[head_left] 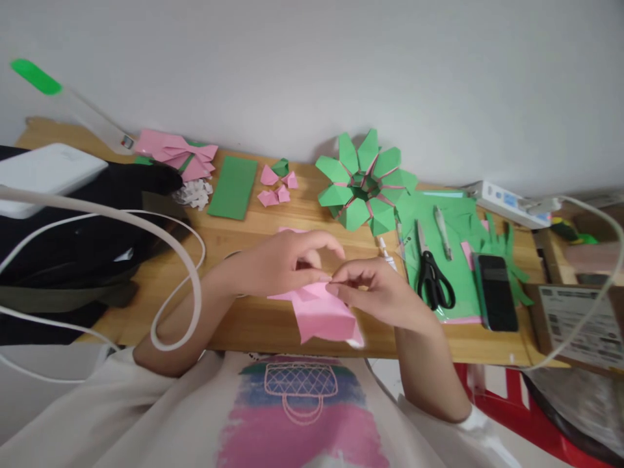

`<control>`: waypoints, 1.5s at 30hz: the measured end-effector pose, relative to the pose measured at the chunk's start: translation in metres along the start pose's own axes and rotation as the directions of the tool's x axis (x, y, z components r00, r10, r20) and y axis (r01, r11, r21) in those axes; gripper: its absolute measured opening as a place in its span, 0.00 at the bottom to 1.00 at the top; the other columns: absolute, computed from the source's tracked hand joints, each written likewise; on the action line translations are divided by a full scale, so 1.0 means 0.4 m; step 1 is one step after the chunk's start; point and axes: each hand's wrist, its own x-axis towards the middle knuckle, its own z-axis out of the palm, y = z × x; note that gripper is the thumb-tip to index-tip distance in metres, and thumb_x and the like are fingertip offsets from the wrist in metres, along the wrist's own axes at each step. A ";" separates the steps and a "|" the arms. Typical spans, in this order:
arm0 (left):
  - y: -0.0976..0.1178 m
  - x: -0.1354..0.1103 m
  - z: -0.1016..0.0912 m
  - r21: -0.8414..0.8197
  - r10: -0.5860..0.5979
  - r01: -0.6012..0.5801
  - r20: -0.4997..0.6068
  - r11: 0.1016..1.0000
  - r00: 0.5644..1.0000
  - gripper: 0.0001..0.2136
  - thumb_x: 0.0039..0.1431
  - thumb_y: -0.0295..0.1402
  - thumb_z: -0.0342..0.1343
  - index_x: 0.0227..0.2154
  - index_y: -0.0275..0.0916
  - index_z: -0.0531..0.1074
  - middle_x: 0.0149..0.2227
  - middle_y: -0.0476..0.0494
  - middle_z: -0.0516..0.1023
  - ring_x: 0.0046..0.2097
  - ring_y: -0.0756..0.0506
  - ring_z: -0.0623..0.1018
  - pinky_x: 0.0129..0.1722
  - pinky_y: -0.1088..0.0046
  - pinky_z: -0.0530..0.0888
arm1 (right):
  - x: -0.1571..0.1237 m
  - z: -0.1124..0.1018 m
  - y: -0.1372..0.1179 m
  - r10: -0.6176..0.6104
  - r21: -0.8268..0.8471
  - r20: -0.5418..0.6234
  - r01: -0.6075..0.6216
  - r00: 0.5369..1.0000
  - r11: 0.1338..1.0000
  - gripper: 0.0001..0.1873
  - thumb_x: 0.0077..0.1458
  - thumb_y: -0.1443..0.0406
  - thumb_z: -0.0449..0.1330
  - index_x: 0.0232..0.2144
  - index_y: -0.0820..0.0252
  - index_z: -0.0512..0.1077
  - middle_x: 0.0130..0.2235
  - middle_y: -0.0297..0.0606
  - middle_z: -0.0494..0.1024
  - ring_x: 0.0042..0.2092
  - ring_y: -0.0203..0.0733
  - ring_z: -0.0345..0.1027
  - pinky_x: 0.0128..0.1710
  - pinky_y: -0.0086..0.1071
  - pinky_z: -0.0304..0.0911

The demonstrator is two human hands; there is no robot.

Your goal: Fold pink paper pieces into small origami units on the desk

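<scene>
A folded piece of pink paper [324,315] hangs between my hands, over the front edge of the wooden table. My right hand [375,286] pinches its upper edge between thumb and fingertips. From the other side my left hand [277,260] grips the same paper, thumb along its top and index finger arched above it; the lower fingers are partly hidden. Behind my left hand shows the edge of more pink paper [291,229]. Just beyond my right hand lies a small white tube [386,252].
A green and pink paper flower [363,185] stands by the wall. Small folded pieces [277,195] and a green paper stack [234,187] lie left of it. Black-handled scissors [433,279], a phone [496,292] and a power strip [509,203] are rightward. A white cable [192,279] loops near my left arm.
</scene>
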 end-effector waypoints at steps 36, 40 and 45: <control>-0.066 -0.074 0.136 -0.480 0.009 -0.297 -0.516 0.825 0.857 0.13 0.58 0.42 0.56 0.33 0.37 0.75 0.23 0.49 0.79 0.25 0.51 0.78 0.24 0.78 0.73 | -0.096 0.131 0.061 -0.239 0.032 -0.608 0.325 0.757 0.945 0.11 0.53 0.61 0.64 0.23 0.60 0.72 0.20 0.28 0.69 0.22 0.29 0.59 0.21 0.24 0.57; -0.076 -0.097 0.210 -0.450 0.096 -0.267 -0.367 0.852 0.925 0.15 0.47 0.30 0.66 0.40 0.37 0.76 0.40 0.43 0.82 0.41 0.44 0.82 0.41 0.70 0.77 | -0.091 0.159 0.068 -0.077 0.274 -0.752 0.416 0.655 0.867 0.11 0.45 0.59 0.69 0.27 0.59 0.74 0.21 0.28 0.73 0.20 0.30 0.64 0.20 0.24 0.62; -0.044 -0.091 0.287 -0.449 0.050 -0.290 -0.475 0.845 0.879 0.23 0.45 0.35 0.69 0.47 0.39 0.75 0.50 0.40 0.79 0.51 0.40 0.78 0.52 0.65 0.74 | -0.086 0.203 0.056 -0.051 0.335 -0.749 0.444 0.661 0.831 0.15 0.45 0.56 0.67 0.27 0.57 0.67 0.21 0.27 0.73 0.21 0.32 0.68 0.24 0.28 0.67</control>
